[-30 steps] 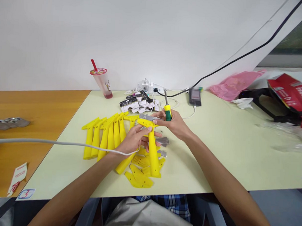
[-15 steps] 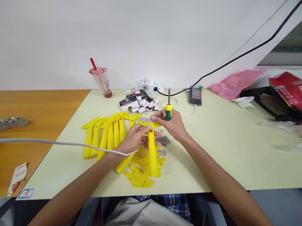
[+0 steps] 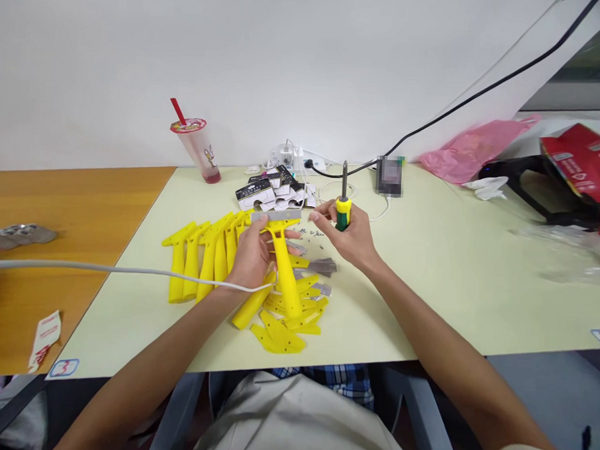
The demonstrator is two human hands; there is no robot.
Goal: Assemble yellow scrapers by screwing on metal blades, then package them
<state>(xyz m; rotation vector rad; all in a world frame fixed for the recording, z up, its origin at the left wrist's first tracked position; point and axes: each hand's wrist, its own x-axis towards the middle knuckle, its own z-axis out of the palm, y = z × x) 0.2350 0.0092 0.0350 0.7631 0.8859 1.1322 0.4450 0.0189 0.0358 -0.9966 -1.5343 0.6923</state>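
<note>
A yellow scraper (image 3: 286,277) with a flat metal blade (image 3: 280,215) across its head is gripped near the top by my left hand (image 3: 253,255), thumb over the blade. In my right hand (image 3: 352,235) a screwdriver (image 3: 343,210) with a green and yellow handle points tip upward, its handle tucked in the palm; thumb and forefinger reach toward the scraper but stay apart from it. Loose yellow head plates (image 3: 278,333) and a stack of metal blades (image 3: 323,266) lie under and beside the scraper. Tiny screws (image 3: 317,234) are scattered between my hands.
Several yellow scraper handles (image 3: 178,263) stand in a row at the left. Behind are small printed cards (image 3: 256,195), a power strip (image 3: 303,160) and a cup with a straw (image 3: 198,151). A pink bag (image 3: 462,162) lies far right. A white cable (image 3: 129,270) crosses my left forearm.
My right hand has come off the blade and moved slightly right with the screwdriver. My left hand has shifted the scraper left and up, and it tilts more.
</note>
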